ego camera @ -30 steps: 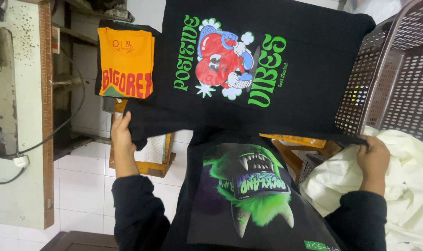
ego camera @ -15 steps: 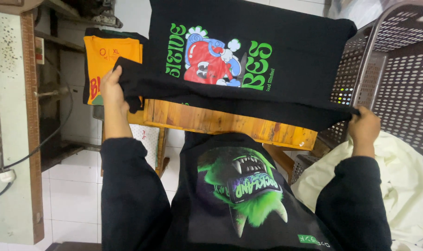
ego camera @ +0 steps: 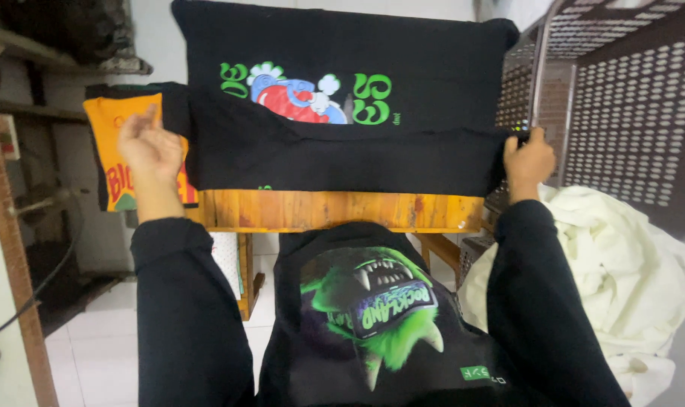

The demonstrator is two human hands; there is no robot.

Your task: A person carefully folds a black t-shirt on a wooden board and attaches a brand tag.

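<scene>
I am seeing the black T-shirt [ego camera: 342,98] lying across the wooden surface [ego camera: 335,211] in the upper middle of the frame, its long axis running left to right, its lower edge folded up over the print. My right hand [ego camera: 529,160] is pinching the fold's right end with closed fingers; my left hand [ego camera: 150,147] is lying half open at the left end. An orange shirt [ego camera: 112,162] is lying just left, a perforated crate [ego camera: 628,113] crowding the right, cream cloth [ego camera: 621,264] below it.

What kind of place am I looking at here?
Probably a small garment workshop or packing room: a black printed shirt on a wooden table, an orange shirt beside it, a perforated basket nearby.
</scene>
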